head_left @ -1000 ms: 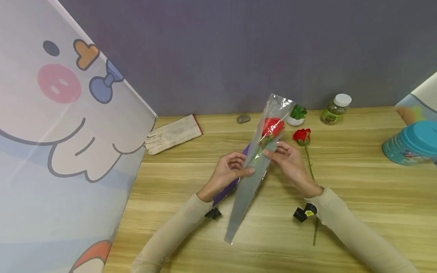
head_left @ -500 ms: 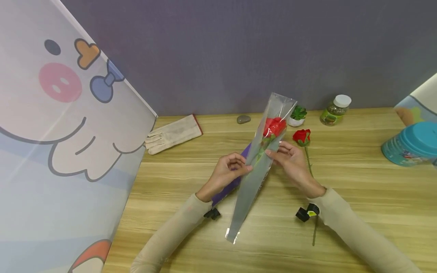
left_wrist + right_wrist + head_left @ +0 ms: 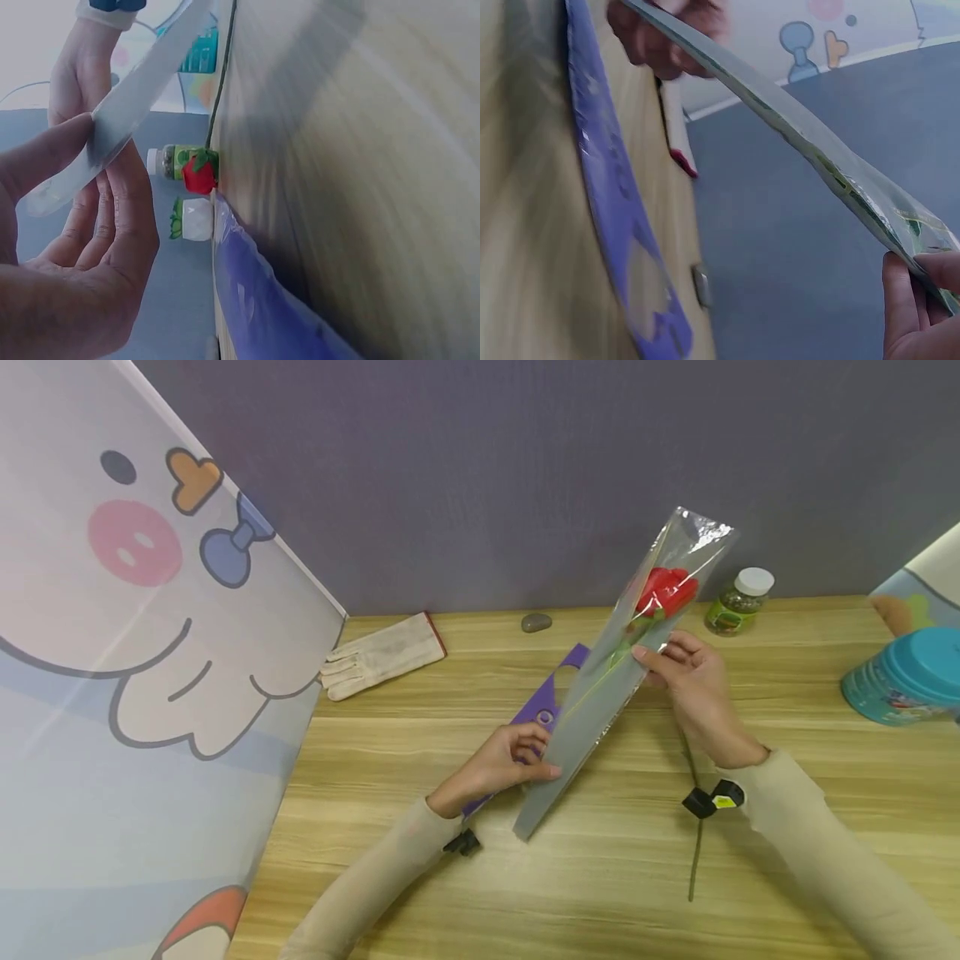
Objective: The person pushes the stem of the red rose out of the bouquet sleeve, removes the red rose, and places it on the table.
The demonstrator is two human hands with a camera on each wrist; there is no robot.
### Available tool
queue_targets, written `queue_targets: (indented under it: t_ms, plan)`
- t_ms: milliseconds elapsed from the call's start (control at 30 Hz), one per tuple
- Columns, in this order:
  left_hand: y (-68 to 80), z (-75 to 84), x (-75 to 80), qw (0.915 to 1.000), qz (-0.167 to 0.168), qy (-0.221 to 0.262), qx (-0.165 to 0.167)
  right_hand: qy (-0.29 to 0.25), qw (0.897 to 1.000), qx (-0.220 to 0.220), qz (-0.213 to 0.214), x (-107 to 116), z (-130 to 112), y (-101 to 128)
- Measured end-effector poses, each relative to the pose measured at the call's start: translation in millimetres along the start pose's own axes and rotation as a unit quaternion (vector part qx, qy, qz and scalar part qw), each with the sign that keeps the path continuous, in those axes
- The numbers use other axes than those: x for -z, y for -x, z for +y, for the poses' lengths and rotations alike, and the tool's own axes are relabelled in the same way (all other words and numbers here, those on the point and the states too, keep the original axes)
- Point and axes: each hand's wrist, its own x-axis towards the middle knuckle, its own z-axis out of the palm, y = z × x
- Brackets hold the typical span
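A clear and grey flower sleeve (image 3: 592, 710) with a red rose (image 3: 663, 592) inside is held slanting above the table. My left hand (image 3: 502, 764) pinches its lower left edge between thumb and fingers. Higher up, the right hand (image 3: 693, 693) pinches the opposite edge, also seen in the right wrist view. Beneath the left hand lies a purple patterned sleeve (image 3: 534, 703). A second rose's stem (image 3: 696, 860) runs under the right wrist; its bloom (image 3: 199, 174) shows in the left wrist view but is hidden in the head view.
A work glove (image 3: 386, 656) lies at the back left, and a grey stone (image 3: 536, 622) by the wall. A small potted succulent (image 3: 196, 220) is behind the sleeve. At the right stand a white-capped jar (image 3: 738, 602) and a teal tub (image 3: 903, 677).
The sleeve with the rose has moved up and to the right and leans more. My right hand has travelled with it, while the left has slid lower along it, uncovering more purple sleeve.
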Motion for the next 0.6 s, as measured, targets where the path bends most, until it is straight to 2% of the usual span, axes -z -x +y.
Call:
queue_targets:
  t_ms: [233,433,600]
  plan:
    - [2.5,1.0,-4.3,0.9999,0.002,0.005,0.009,-0.045,0.998,0.038,0.003,8.6,-19.9,-7.8]
    - [2.0,4.9,-9.0,0.9993,0.021,0.028,0.009,-0.041,0.999,0.026,0.007,12.2,-25.9,-7.6]
    - [-0.3,5.0,-13.5,0.9977,0.016,0.065,0.013,-0.045,0.999,0.018,0.013,13.9,-23.2,-5.1]
